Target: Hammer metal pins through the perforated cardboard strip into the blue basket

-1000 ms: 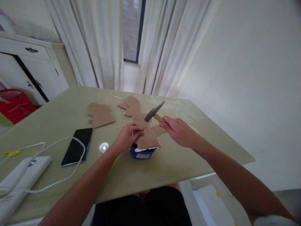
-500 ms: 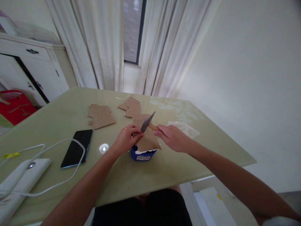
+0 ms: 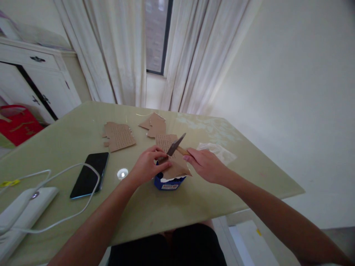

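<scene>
Head view: the right hand point(image 3: 206, 165) has its fingers clamped on a hammer point(image 3: 175, 145), wooden handle pointing left, dark metal head slanting from near-left to far-right, over hole-dotted brown cardboard point(image 3: 177, 167) atop a blue container point(image 3: 169, 186). Left hand point(image 3: 146, 166) touches the cardboard; whether its fingers pinch anything, I cannot tell.

hammer head point(image 3: 176, 144): metal, dull
hammer handle point(image 3: 182, 150): pale wood, smooth-looking
dotted cardboard point(image 3: 177, 167): matt paper board, its near edge torn and ragged
blue box point(image 3: 166, 184): looks like smooth plastic
loose cardboard point(image 3: 120, 136): matt paper board, rough-edged
phone point(image 3: 85, 181): smooth, glossy dark face
cable point(image 3: 66, 222): smooth plastic
power strip point(image 3: 44, 201): hard plastic, soft sheen
counter point(image 3: 222, 192): smooth, glossy, faintly reflective
curtains point(image 3: 122, 44): matt cloth, softly folded
cabinet point(image 3: 50, 85): smooth, painted-looking
</scene>
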`<state>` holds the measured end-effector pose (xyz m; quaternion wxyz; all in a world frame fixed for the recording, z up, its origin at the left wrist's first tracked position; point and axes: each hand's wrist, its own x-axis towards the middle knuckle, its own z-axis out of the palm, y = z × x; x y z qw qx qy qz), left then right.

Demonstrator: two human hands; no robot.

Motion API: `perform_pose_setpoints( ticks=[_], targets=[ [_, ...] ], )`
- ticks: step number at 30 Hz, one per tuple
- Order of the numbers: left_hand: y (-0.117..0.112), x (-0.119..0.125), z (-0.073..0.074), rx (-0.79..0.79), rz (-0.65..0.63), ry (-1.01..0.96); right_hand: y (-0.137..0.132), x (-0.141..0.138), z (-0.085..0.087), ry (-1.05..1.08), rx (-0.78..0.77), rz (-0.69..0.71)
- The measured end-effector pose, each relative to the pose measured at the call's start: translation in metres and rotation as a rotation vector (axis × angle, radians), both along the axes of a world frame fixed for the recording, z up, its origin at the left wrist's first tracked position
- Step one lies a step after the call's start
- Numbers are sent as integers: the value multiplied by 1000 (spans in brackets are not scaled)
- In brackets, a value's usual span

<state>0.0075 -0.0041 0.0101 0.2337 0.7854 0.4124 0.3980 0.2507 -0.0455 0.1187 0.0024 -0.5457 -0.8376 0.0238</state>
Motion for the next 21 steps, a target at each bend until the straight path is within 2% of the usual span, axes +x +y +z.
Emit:
perform_pose_setpoints(
  ticks=[7, 14, 21],
  targets=[
    [-2, -1, -2, 73, 20, 105, 8, 4, 23, 39, 69, -34],
    [-5, -1, -1, 150, 23, 170, 2, -8, 15, -158, 20, 2],
    [-6, -1, 0, 174, 34, 191, 8, -5, 19, -123, 53, -12]
  ],
)
